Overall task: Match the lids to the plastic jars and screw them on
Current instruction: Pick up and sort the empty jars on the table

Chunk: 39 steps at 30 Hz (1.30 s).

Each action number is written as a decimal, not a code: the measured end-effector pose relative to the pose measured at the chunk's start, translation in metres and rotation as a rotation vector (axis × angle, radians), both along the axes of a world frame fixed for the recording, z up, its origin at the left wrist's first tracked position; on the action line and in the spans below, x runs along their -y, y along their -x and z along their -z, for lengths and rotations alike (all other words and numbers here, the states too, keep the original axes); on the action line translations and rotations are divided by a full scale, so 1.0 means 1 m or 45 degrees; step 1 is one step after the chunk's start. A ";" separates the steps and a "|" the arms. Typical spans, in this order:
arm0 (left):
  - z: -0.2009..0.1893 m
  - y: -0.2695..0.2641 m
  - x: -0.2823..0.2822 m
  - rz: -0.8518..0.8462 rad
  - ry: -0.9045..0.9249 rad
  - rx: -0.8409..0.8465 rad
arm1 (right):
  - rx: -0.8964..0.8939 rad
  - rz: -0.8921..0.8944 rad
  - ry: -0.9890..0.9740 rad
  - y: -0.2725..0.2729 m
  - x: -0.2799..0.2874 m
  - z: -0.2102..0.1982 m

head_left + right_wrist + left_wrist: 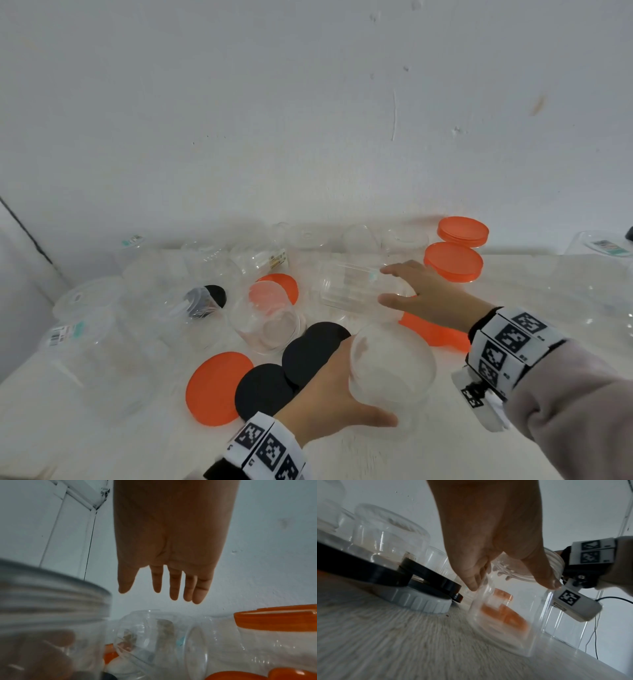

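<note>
Pale table (pixel 445 455) — perhaps woodgrain — white wall (pixel 308 102)

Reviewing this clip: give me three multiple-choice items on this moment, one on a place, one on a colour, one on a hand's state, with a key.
1. Where are the two black lids?
A. stacked on a jar
B. on the table, left of the held jar
C. in the right hand

2. What colour is the flat lid nearest the left wrist band?
A. orange
B. white
C. blue

3. What is the left hand doing?
A. lying flat on the table
B. gripping a clear open jar
C. twisting on a lid

Key: 1 B, they overlap beside the jar; 2 A, plainly orange; 3 B, fingers and thumb wrap the lidless jar.
</note>
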<state>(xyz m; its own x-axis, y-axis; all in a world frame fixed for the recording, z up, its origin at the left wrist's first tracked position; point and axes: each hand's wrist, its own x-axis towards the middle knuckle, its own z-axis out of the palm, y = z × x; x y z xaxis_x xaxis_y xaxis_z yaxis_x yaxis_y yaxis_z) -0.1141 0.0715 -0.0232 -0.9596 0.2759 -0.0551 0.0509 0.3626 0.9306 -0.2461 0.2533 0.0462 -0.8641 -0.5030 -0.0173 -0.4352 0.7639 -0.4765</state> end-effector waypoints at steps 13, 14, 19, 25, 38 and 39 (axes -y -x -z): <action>-0.009 -0.012 0.011 -0.021 0.021 0.079 | 0.002 -0.043 -0.438 0.022 0.026 0.018; -0.009 -0.012 0.011 -0.022 0.020 0.085 | -0.005 -0.033 -0.445 0.021 0.027 0.019; -0.008 -0.013 0.011 -0.056 0.004 0.107 | -0.040 0.009 -0.507 0.018 0.030 0.021; -0.005 -0.014 0.011 -0.064 0.019 0.097 | -0.035 0.003 -0.497 0.018 0.034 0.023; -0.004 0.003 0.007 -0.121 0.001 0.025 | 0.153 0.302 0.178 0.029 -0.026 0.021; -0.005 0.008 0.005 -0.156 -0.024 0.027 | 0.183 0.342 0.268 0.028 -0.035 0.021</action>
<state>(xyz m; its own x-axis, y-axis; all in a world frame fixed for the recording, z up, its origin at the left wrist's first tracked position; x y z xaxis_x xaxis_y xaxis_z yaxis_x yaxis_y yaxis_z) -0.1217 0.0667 -0.0181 -0.9848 0.1582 -0.0714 -0.0122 0.3474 0.9376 -0.2746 0.2886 0.0256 -0.9621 -0.2642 -0.0682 -0.1498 0.7204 -0.6771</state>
